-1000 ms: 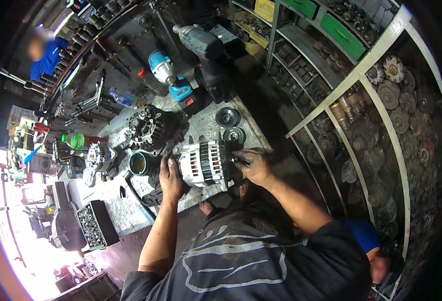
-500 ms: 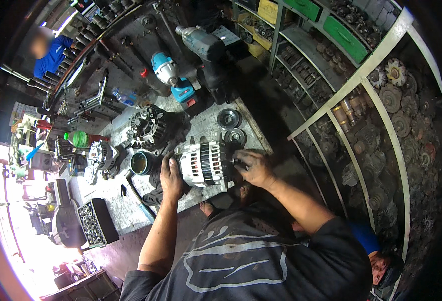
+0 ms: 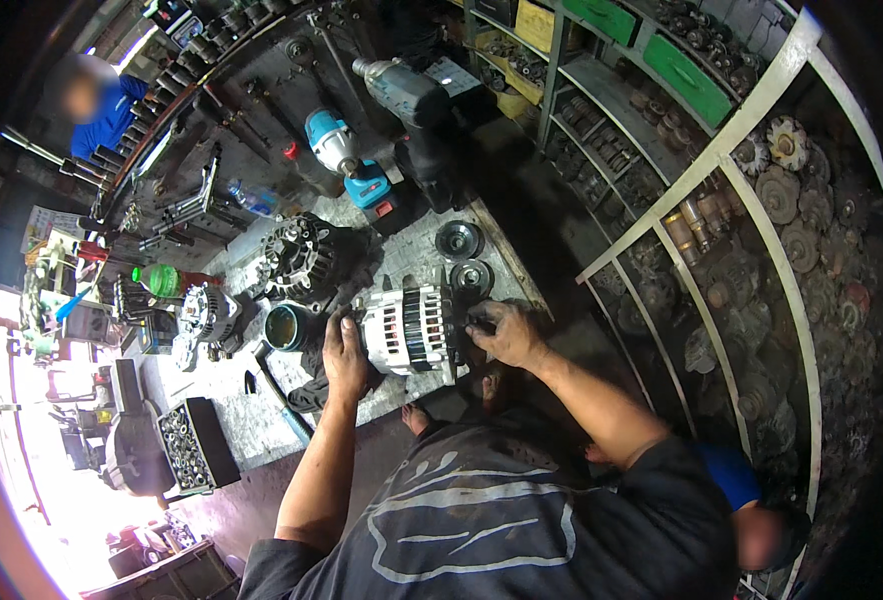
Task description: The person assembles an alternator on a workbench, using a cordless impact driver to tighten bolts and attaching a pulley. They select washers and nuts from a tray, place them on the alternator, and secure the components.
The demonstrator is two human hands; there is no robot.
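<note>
Cluttered workshop surface point(image 3: 251, 420) carries a silver alternator point(image 3: 411, 328) near its front edge. Left hand point(image 3: 344, 352) grips its left end; right hand point(image 3: 501, 332) closes on its right end, beside two pulleys point(image 3: 464, 258).

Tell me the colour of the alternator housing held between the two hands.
Silvery bare metal with dark vent slots, alternator; head view shows it best.

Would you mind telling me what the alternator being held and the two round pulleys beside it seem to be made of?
Alternator: probably cast aluminium, pale matt silver, slotted housing. Pulleys: likely steel, dark grey with dull sheen and concentric rings.
</note>
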